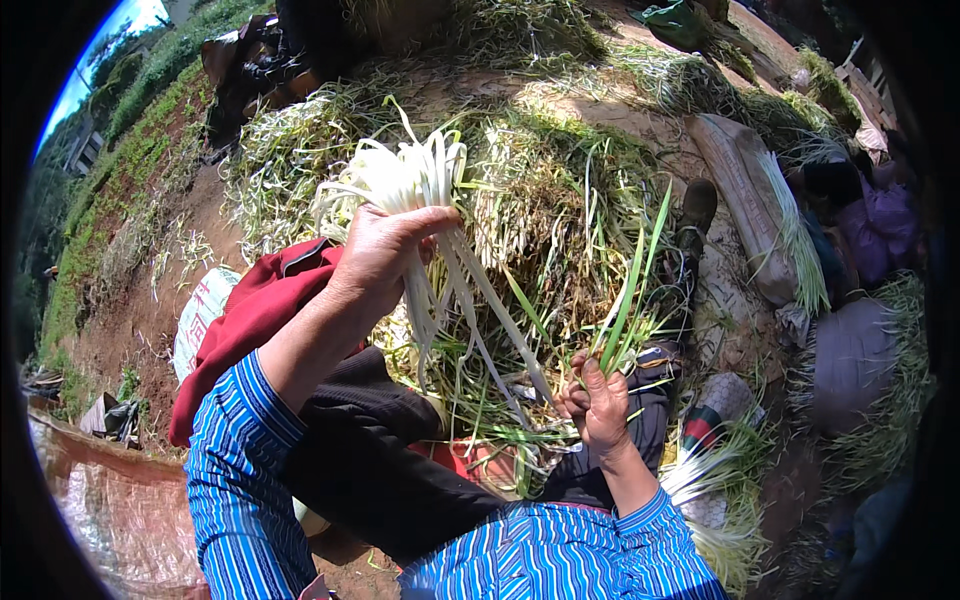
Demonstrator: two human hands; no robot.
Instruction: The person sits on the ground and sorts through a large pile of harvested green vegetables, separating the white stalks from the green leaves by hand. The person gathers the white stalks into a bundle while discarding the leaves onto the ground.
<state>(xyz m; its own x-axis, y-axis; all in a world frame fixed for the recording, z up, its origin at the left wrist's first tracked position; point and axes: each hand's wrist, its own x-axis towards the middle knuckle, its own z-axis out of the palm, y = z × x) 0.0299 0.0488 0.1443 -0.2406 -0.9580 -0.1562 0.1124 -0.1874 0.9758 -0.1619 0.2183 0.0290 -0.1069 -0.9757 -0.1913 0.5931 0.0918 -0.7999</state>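
Note:
My left hand (390, 251) is raised and closed round a bunch of long white leafy stalks (409, 176), with their pale ends fanned out above the fist and several strands hanging below it. Lower and to the right, my right hand (600, 401) pinches green leaves (630, 307) that stick up from its fingers. One white stalk (510, 330) runs from the bunch down to the fingers of my right hand. Behind both hands lies a big heap of green and dried leaf trimmings (540, 195).
A red garment (255, 300) lies over my left knee beside a printed white sack (202, 315). At the right are a long filled sack (742, 202) with stalks on it and a pile of white-and-green stalks (705, 487). Another person in purple (885, 217) is at the far right.

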